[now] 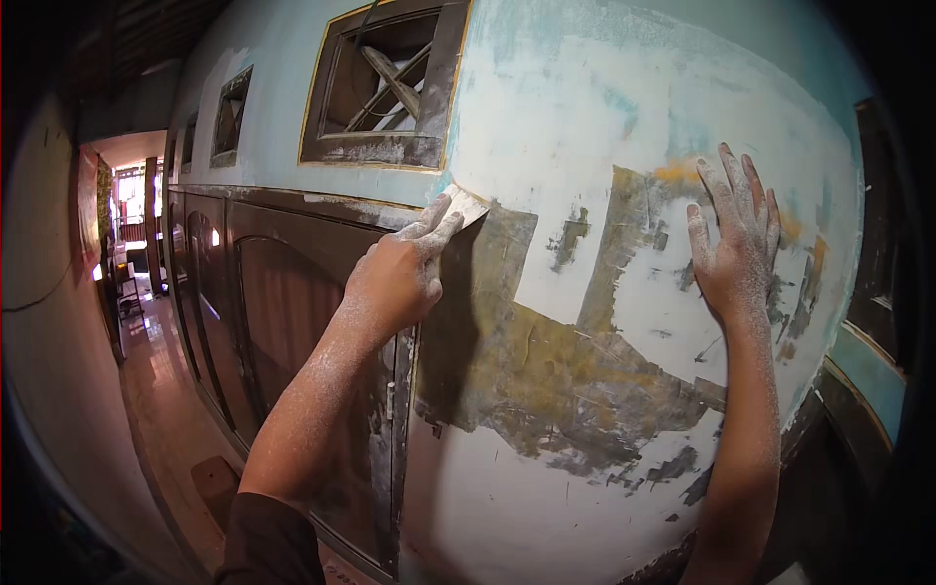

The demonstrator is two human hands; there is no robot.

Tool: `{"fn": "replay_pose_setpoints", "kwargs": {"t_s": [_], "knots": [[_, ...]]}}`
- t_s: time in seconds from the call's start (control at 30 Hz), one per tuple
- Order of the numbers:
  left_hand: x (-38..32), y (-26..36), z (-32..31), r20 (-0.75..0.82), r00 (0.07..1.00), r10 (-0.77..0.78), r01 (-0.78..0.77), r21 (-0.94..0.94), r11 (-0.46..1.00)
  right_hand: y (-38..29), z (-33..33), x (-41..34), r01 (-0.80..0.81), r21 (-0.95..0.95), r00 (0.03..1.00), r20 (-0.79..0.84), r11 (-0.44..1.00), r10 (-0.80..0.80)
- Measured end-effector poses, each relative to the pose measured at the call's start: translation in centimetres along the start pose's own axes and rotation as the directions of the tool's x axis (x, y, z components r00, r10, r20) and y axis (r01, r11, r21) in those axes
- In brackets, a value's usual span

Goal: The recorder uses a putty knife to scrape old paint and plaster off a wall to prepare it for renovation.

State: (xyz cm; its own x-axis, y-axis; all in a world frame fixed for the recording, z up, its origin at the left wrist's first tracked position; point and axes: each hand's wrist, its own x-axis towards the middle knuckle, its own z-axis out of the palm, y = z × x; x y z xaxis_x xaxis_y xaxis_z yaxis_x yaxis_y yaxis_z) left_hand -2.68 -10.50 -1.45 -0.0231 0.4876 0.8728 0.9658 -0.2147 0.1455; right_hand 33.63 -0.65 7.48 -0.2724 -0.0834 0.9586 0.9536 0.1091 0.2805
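Observation:
My left hand (413,256), coated in white dust, grips a flat scraper or putty knife (465,208) smeared with white. The blade lies against the wall (563,351) just below the lower right corner of a dark window frame (373,150). The tool's handle is hidden in the fingers. On the right, my right hand (735,234) rests with spread fingers on the wall, holding nothing, and is dusty too. Between the hands the wall shows white filler, worn olive-grey patches, orange marks and pale blue paint.
Dark wooden doors (292,292) with arched panels run along the left below the windows. A tiled corridor floor (164,395) leads to a bright doorway, with a brown plastic stool (214,482) standing on it. Another dark frame (877,241) is at the far right.

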Motion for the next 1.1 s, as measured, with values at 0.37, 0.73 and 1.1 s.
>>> {"fn": "replay_pose_setpoints", "kwargs": {"t_s": [0.37, 0.73, 1.1], "knots": [[0.2, -0.3, 0.1, 0.015, 1.000, 0.017, -0.019, 0.121, 0.992, -0.3, -0.1, 0.1, -0.004, 0.035, 1.000, 0.014, 0.999, 0.004], [0.2, 0.8, -0.4, 0.047, 0.998, -0.039, 0.037, 0.057, 0.998, 0.0, -0.4, 0.0, 0.004, 0.037, 1.000, 0.013, 0.999, -0.004], [0.3, 0.4, -0.4, 0.059, 0.998, 0.011, -0.015, 0.062, 0.998, 0.1, -0.2, 0.1, 0.011, 0.038, 1.000, 0.008, 0.999, -0.011]]}}
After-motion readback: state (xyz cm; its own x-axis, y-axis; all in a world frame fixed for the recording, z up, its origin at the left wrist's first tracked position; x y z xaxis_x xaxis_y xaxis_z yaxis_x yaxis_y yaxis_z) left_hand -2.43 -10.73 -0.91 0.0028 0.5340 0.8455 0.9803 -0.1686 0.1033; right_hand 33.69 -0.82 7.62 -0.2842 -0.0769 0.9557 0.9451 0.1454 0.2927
